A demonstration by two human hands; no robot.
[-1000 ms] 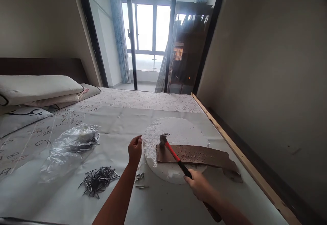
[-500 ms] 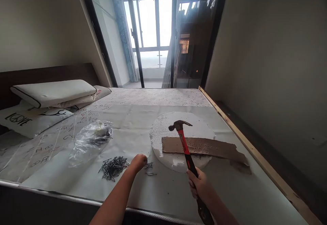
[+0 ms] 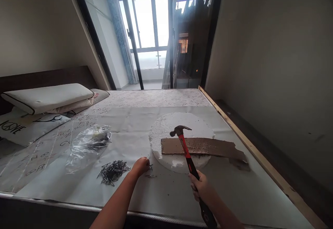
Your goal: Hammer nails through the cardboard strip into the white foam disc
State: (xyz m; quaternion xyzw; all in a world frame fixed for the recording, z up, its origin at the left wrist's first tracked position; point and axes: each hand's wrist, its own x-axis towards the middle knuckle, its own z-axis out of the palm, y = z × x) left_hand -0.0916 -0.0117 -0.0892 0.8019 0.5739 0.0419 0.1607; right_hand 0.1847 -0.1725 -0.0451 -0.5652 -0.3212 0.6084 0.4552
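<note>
Meanwhile my left hand [image 3: 141, 165] was curled down on a few loose nails [image 3: 150, 172] beside the nail pile [image 3: 112, 171]. My right hand [image 3: 199, 185] gripped the hammer [image 3: 186, 151] above the cardboard strip [image 3: 205, 147] on the foam disc [image 3: 166, 129]. Further left, the plastic bag [image 3: 87, 145] held something dark.

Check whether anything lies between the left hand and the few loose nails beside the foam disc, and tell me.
Nothing visible does. The left hand is down on the covered bed right at the loose nails, fingers at them. The nail pile lies to its left and the foam disc to its right. The right hand holds the hammer raised over the cardboard strip.
</note>
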